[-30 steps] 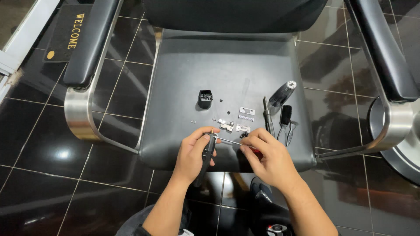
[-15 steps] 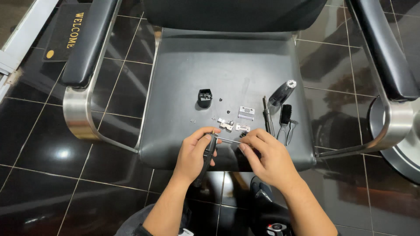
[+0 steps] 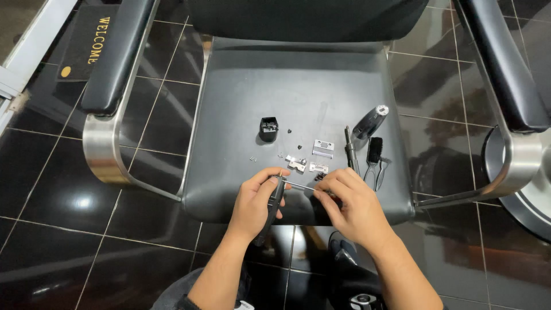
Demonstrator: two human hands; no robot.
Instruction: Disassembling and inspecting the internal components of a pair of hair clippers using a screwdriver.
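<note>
Over the leather seat [image 3: 241, 97], hands grip a thin metal screwdriver [image 3: 298, 185].

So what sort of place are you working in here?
Probably a barber shop: a padded chair with chrome arms serves as the bench, on glossy black floor tiles, with a hair clipper body and toothed clipper blade laid out.

A slim black-handled screwdriver [image 3: 274, 201] with thin metal shaft lies nearly level above the seat's front edge.
</note>
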